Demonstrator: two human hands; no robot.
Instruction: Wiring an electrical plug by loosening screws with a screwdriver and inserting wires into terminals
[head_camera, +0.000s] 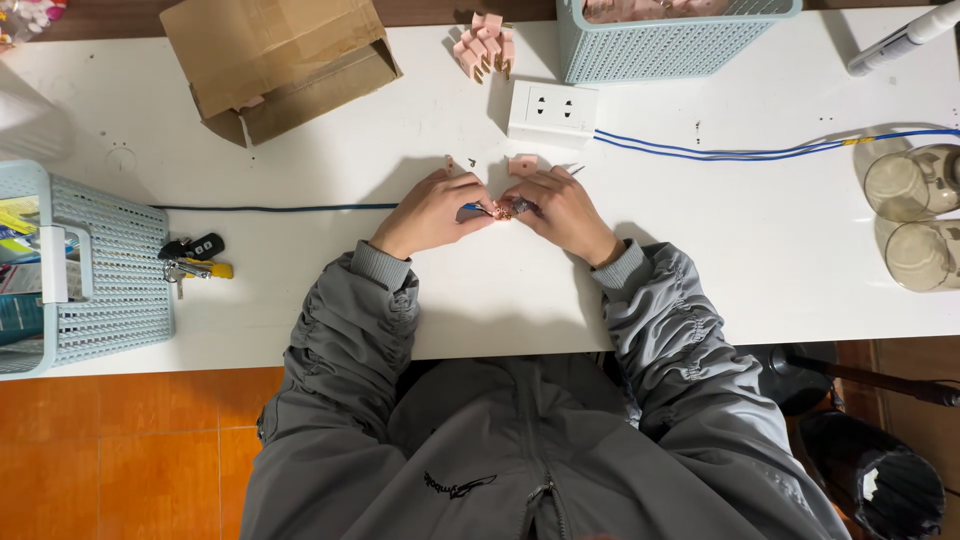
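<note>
My left hand (432, 212) and my right hand (558, 212) meet at the middle of the white table (700, 240). Their fingertips pinch one small pink part (506, 210) between them, with a blue wire end at the left fingers. Both hands are closed around it, so its shape is mostly hidden. Two more small pink pieces (522, 163) and a few tiny screws lie just beyond the fingers. A white socket block (552, 111) with blue wires (720, 152) stands behind them.
An open cardboard box (280, 62) lies at back left, a stack of pink parts (485, 45) beside a light-blue basket (670, 40). Another blue basket (100, 270) stands at the left edge, keys (192, 258) next to it. Two smoky glass cups (915, 215) stand right.
</note>
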